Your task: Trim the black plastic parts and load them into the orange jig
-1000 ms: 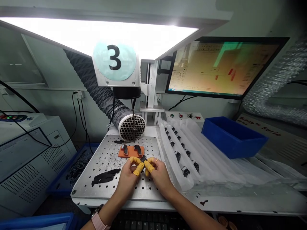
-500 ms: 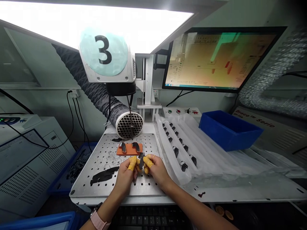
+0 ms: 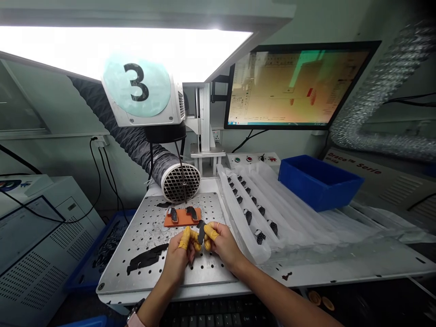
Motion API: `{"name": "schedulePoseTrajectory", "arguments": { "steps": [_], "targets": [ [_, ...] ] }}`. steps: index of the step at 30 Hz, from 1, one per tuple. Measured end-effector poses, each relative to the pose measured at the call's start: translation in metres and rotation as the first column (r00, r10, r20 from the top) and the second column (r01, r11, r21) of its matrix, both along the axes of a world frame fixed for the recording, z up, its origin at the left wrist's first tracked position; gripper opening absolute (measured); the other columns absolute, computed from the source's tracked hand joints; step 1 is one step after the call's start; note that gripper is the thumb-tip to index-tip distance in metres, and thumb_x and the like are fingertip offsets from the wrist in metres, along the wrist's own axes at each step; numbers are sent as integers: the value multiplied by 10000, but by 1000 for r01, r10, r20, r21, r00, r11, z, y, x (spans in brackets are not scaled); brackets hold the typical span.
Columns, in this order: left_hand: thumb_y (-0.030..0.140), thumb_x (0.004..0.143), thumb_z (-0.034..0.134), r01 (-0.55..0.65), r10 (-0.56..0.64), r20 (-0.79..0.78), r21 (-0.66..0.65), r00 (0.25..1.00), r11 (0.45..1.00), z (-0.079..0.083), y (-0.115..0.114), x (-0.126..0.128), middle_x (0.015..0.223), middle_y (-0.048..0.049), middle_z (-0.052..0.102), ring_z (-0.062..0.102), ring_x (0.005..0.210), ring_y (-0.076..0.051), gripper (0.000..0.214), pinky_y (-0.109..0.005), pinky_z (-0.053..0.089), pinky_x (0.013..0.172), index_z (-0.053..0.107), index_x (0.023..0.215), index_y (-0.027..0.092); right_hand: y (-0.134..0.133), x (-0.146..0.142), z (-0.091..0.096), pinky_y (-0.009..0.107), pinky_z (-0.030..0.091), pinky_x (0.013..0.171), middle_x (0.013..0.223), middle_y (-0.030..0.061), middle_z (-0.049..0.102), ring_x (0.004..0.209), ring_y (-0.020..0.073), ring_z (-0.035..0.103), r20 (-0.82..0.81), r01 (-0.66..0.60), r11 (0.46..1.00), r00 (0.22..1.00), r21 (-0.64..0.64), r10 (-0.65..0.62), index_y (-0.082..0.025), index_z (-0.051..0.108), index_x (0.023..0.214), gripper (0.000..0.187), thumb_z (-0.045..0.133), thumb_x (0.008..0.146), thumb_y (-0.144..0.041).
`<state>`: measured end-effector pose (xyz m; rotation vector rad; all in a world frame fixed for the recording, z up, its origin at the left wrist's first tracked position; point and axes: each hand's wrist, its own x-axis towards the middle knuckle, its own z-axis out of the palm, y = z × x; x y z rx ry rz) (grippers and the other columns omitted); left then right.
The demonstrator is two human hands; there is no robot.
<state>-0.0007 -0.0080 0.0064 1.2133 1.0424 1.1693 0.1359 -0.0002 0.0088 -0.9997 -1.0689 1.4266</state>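
My left hand [image 3: 179, 255] and my right hand [image 3: 222, 243] meet over the perforated metal plate [image 3: 136, 247], both with yellow finger cots. Together their fingertips pinch a small black part [image 3: 200, 231] held upright between them. Just behind the hands lies an orange fixture [image 3: 182, 216] with two black patterned parts seated on it. A flat black shape [image 3: 147, 259] lies on the plate to the left of my left hand.
A laser head marked 3 [image 3: 143, 97] hangs above the plate, with a ribbed exhaust hose [image 3: 180, 182] behind. Clear plastic bags with several black parts [image 3: 254, 213] lie to the right, beside a blue bin [image 3: 318, 181]. A monitor [image 3: 296, 88] stands behind. A keyboard [image 3: 207, 313] sits below.
The hands have stayed together on the small black part, turning it more upright. The camera has shifted, so everything sits slightly further left in view.
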Motion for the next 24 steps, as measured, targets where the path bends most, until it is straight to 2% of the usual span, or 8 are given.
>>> {"name": "schedulePoseTrajectory", "arguments": {
  "steps": [6, 15, 24],
  "targets": [
    [658, 801, 431, -1, 1, -14, 6, 1000, 1000, 4, 0, 1, 380, 35, 446, 341, 354, -62, 549, -183, 254, 390, 499, 571, 164, 1, 1, -4, 196, 252, 423, 524, -28, 524, 424, 79, 413, -20, -35, 999, 999, 20, 35, -167, 508, 634, 294, 588, 767, -417],
    [614, 820, 435, 1, -1, -17, 2, 1000, 1000, -1, 0, -1, 376, 31, 454, 347, 354, -62, 515, -182, 250, 385, 510, 593, 159, 1, 0, -2, 198, 312, 440, 542, -23, 531, 447, 88, 464, -48, -38, 999, 998, 13, 38, -164, 494, 644, 323, 626, 745, -441],
    [602, 831, 422, 9, -9, -18, 13, 1000, 1000, -2, 1, -1, 384, 34, 459, 354, 355, -62, 500, -184, 254, 389, 503, 609, 162, 2, 0, -6, 200, 295, 432, 528, -24, 529, 436, 87, 454, -27, -27, 1000, 999, 15, 27, -167, 491, 642, 309, 616, 747, -429]
  ]
}}
